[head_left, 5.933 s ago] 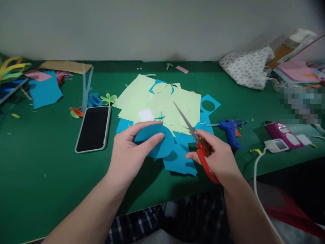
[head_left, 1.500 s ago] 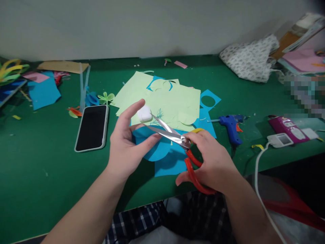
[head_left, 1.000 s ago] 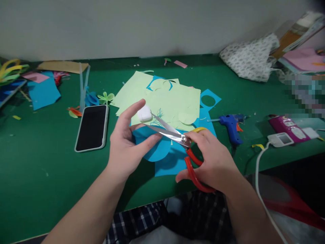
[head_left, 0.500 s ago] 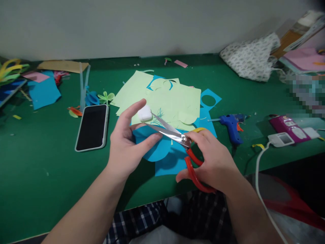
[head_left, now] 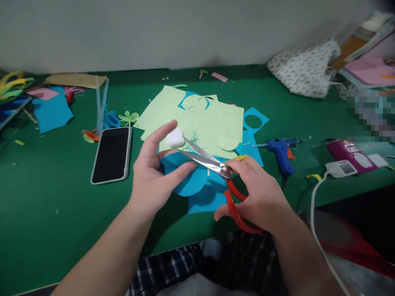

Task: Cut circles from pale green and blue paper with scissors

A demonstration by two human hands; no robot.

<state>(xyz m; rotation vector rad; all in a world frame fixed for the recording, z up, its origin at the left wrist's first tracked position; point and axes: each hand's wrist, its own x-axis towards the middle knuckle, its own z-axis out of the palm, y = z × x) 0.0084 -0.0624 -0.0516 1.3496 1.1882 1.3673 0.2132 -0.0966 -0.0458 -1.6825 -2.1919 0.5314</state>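
My left hand (head_left: 157, 168) pinches a rounded piece of blue paper (head_left: 193, 181) between thumb and fingers, its index finger raised. My right hand (head_left: 256, 193) is wrapped round the red handles of a pair of scissors (head_left: 212, 163). The scissor blades are parted and point left, lying over the upper edge of the blue paper close to my left thumb. Beyond the blade tips sits a small white case (head_left: 176, 137). Sheets of light green paper (head_left: 212, 123) lie under and behind the hands, with thin blue strips on them.
A phone (head_left: 111, 155) lies left of my hands. On the right are a blue glue gun (head_left: 282, 154), a purple box (head_left: 352, 155) and a white cable (head_left: 313, 213). Paper flowers (head_left: 128, 118) and scraps lie at the left, a patterned cloth bag (head_left: 305, 70) at the back right.
Almost nothing differs. Both hands, the scissors and the blue paper hold practically the same place, and the blades stay parted.
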